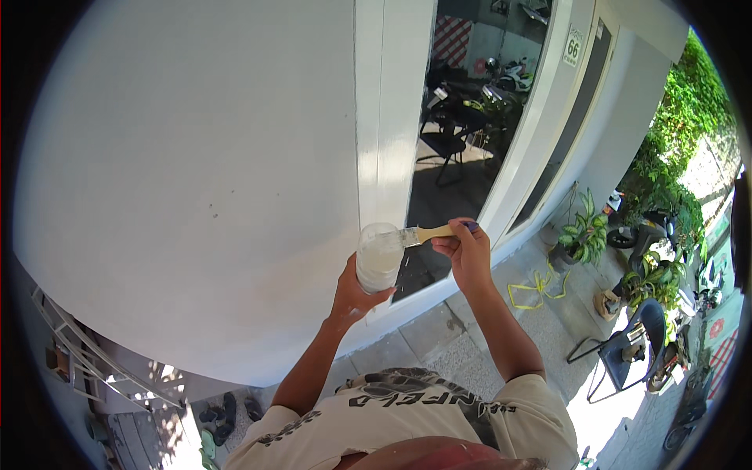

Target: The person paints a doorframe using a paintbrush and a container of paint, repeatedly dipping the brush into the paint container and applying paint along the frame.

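My left hand (359, 291) is wrapped round a translucent white plastic tub (379, 266) from below and the left side. Whitish paint shows inside the tub. My right hand (464, 247) grips a paintbrush (433, 233) by its pale wooden handle, which has a dark blue end. The brush lies nearly level, its bristle end at the tub's right rim. Whether the bristles touch the paint I cannot tell. Both hands are in front of a white door frame (389, 149), beside a broad white wall (196, 172).
A dark glass door pane (482, 102) reflects a chair and motorbikes. To the right are potted plants (583, 231), a yellow strap (539, 291) on the paving and a black chair (633, 348). At lower left stand a metal rack (94, 345) and several shoes (223, 415).
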Demonstrator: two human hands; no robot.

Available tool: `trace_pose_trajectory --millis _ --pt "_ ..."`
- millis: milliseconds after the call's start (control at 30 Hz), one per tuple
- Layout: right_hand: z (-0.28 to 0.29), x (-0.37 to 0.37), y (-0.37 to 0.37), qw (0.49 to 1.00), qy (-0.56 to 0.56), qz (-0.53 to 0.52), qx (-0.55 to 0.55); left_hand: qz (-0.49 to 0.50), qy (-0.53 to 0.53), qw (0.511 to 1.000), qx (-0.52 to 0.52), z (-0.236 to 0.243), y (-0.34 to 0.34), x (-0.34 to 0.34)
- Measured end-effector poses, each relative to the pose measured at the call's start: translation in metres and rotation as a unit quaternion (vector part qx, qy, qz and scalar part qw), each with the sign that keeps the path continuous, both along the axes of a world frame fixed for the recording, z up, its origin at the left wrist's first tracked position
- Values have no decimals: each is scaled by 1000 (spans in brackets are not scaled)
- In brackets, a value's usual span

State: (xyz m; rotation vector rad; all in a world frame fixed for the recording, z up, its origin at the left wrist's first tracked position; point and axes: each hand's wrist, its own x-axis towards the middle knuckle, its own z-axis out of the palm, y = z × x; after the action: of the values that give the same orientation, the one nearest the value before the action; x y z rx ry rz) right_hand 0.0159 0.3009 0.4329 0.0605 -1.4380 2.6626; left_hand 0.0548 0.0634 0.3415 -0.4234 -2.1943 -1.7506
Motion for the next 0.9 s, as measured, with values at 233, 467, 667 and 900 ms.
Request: trace_pose_trajectory --millis 233,467,667,900 --pt "133 -90 68 977 124 49 -169 5 28 999 29 17 36 -4" --pt "428 -167 136 875 457 -63 -148 23 34 999 29 27 75 -11" --pt "548 -181 61 862 485 -103 -108 85 31 995 31 27 82 0" --pt "598 -246 72 769 584 -259 35 123 39 991 25 31 94 10"
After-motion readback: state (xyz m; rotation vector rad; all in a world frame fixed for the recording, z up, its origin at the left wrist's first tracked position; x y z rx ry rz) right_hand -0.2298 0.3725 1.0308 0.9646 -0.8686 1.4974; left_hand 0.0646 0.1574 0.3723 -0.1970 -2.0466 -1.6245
